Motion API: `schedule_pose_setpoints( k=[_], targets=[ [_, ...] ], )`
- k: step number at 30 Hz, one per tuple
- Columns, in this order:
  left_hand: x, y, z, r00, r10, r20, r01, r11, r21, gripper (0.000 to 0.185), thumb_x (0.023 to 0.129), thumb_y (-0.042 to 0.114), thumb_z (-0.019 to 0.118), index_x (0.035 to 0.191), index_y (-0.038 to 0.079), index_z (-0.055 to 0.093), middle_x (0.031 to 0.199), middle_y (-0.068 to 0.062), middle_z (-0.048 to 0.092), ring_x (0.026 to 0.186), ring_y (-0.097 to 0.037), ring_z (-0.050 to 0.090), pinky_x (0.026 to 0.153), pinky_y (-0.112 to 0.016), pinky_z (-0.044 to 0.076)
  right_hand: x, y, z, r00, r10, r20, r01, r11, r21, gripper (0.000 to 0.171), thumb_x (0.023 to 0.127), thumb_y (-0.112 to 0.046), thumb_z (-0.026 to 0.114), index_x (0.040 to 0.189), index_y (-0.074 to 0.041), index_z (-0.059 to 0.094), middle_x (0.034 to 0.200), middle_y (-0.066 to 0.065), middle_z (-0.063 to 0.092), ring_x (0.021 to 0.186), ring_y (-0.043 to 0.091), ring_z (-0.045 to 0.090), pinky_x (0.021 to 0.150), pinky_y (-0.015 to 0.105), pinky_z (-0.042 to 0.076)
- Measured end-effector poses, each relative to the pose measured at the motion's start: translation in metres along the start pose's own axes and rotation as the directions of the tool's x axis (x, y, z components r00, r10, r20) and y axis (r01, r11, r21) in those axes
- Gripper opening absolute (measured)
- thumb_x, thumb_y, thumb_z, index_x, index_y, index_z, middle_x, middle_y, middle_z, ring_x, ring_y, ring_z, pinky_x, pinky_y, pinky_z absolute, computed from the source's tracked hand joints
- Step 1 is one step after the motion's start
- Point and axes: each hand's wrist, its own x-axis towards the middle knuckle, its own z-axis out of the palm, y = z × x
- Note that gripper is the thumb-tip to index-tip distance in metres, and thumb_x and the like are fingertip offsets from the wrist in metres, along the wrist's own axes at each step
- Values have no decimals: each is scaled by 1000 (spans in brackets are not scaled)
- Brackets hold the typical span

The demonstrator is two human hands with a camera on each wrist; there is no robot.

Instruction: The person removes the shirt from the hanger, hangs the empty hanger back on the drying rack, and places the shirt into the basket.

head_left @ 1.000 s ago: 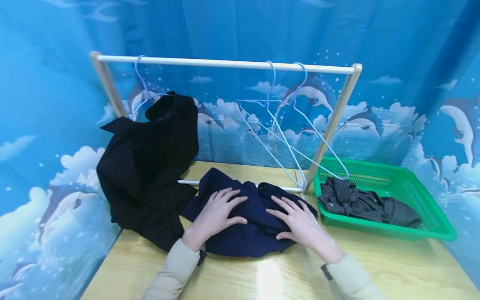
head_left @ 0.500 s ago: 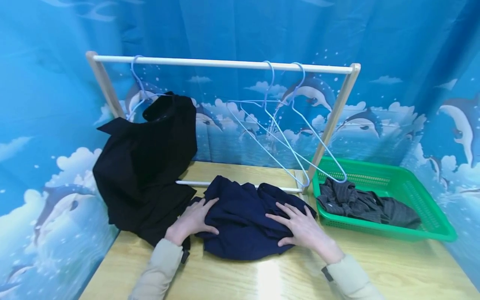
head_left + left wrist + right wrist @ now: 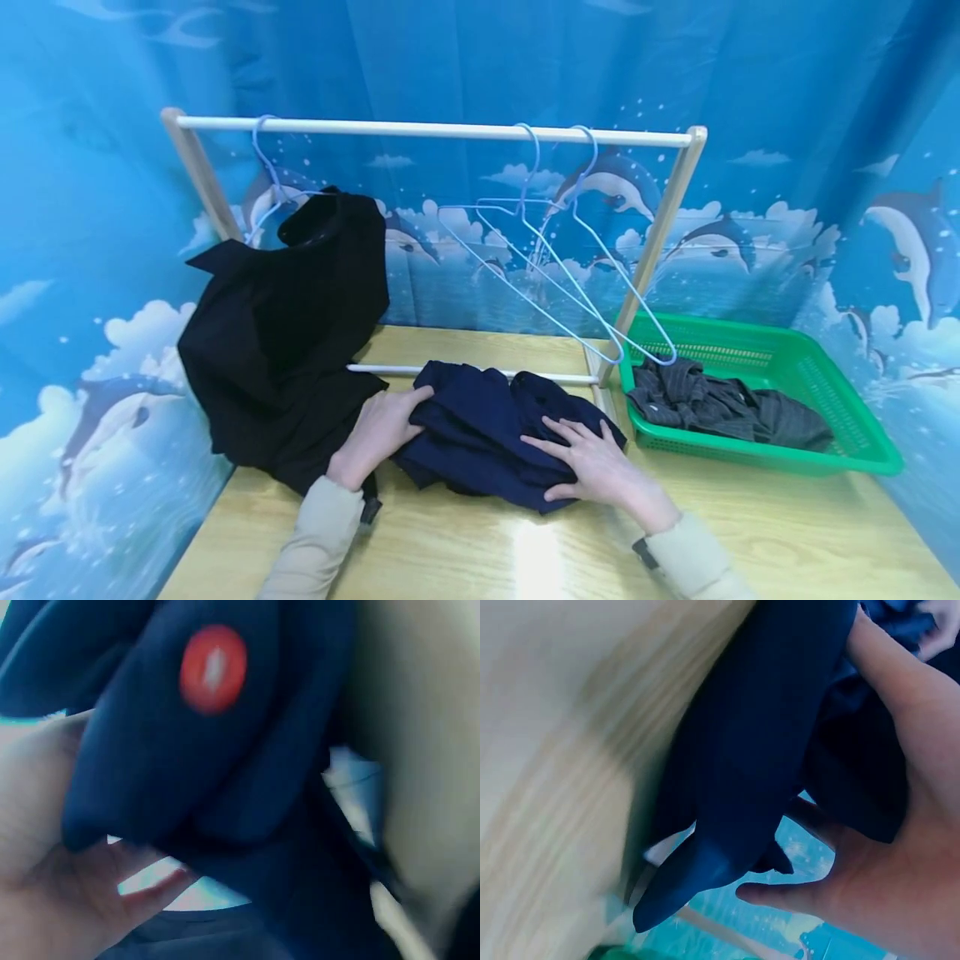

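Observation:
A crumpled navy garment (image 3: 480, 433) lies on the wooden table (image 3: 465, 558) in front of the rack; its kind is hidden by the folds. At its left edge my left hand (image 3: 378, 433) grips the cloth between thumb and fingers. The left wrist view shows a red and white oval mark (image 3: 214, 669) on the navy cloth beside that hand. With fingers spread, my right hand (image 3: 596, 467) rests on the garment's right part. The right wrist view has the navy cloth (image 3: 735, 765) bunched alongside the right hand's thumb and fingers.
Behind stands a clothes rack (image 3: 420, 128) with a white bar. On its left, a black garment (image 3: 292, 308) hangs from a blue hanger (image 3: 262, 154); two bare hangers (image 3: 551, 250) hang right. A green basket (image 3: 847, 392) at right holds dark grey clothing (image 3: 727, 404).
My left hand has slid left off the garment's top and taken hold of its left edge, and the cloth has been drawn into new folds. The right hand stays on the right part.

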Motion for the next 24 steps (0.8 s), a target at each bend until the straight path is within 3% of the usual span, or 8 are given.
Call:
schedule_pose_setpoints(
  k=[4, 8, 12, 16, 18, 20, 22, 24],
  targets=[
    [17, 20, -18, 983, 97, -158, -88, 994, 60, 49, 68, 9, 93, 108, 16, 67, 74, -5, 68, 59, -25, 62, 50, -37, 47, 1, -9, 4, 1000, -13, 4, 13, 999, 30, 81, 82, -58, 74, 154, -36, 43, 156, 14, 44, 137, 44, 45, 95, 83, 32],
    [35, 55, -20, 952, 189, -241, -172, 981, 91, 53, 64, 10, 96, 107, 18, 66, 82, -2, 71, 67, -24, 67, 58, -37, 53, 3, -15, 7, 1000, -15, -10, 15, 999, 28, 77, 82, -56, 75, 150, -29, 50, 154, 14, 47, 136, 42, 46, 97, 82, 32],
    [47, 86, 2, 953, 225, -204, -198, 969, 145, 45, 71, 12, 92, 108, 20, 67, 95, 2, 73, 79, -21, 69, 70, -36, 56, 2, -18, 7, 1000, -12, -23, 13, 1000, 13, 67, 84, -51, 77, 139, -18, 62, 148, 17, 52, 135, 40, 48, 100, 80, 31],
    [48, 100, 34, 961, 252, -112, -217, 943, 251, 23, 88, 14, 74, 109, 22, 69, 97, 5, 73, 83, -19, 69, 85, -39, 55, -5, -16, -2, 993, -79, -86, 83, 996, 39, 52, 86, -42, 78, 129, -14, 69, 134, 14, 62, 125, 36, 58, 101, 73, 38],
    [45, 102, 45, 960, 262, -98, -226, 934, 275, 18, 94, 15, 64, 109, 22, 70, 97, 6, 74, 83, -17, 69, 89, -39, 54, -10, -14, -10, 974, -117, -191, 130, 990, 53, 39, 84, -35, 81, 117, -15, 74, 119, 7, 70, 110, 27, 67, 94, 59, 50],
    [41, 102, 49, 957, 270, -107, -232, 932, 277, 18, 95, 14, 61, 109, 22, 70, 96, 5, 74, 81, -18, 69, 88, -39, 54, -13, -10, -19, 933, -132, -335, 152, 988, 35, 31, 80, -30, 85, 106, -15, 76, 105, 0, 72, 96, 20, 70, 83, 47, 56],
    [39, 103, 50, 953, 277, -126, -234, 932, 277, 19, 94, 14, 62, 109, 22, 70, 96, 5, 74, 81, -18, 68, 87, -38, 54, -12, -6, -28, 885, -125, -448, 145, 989, 12, 39, 75, -30, 89, 109, -16, 74, 108, -1, 71, 97, 19, 69, 81, 42, 56],
    [38, 104, 49, 949, 287, -131, -242, 930, 277, 19, 93, 14, 66, 109, 22, 70, 97, 4, 73, 82, -18, 68, 88, -38, 54, -7, -1, -35, 867, -116, -486, 116, 993, -29, 64, 70, -37, 91, 126, -16, 68, 126, 4, 66, 114, 24, 64, 90, 46, 54]
  ],
)
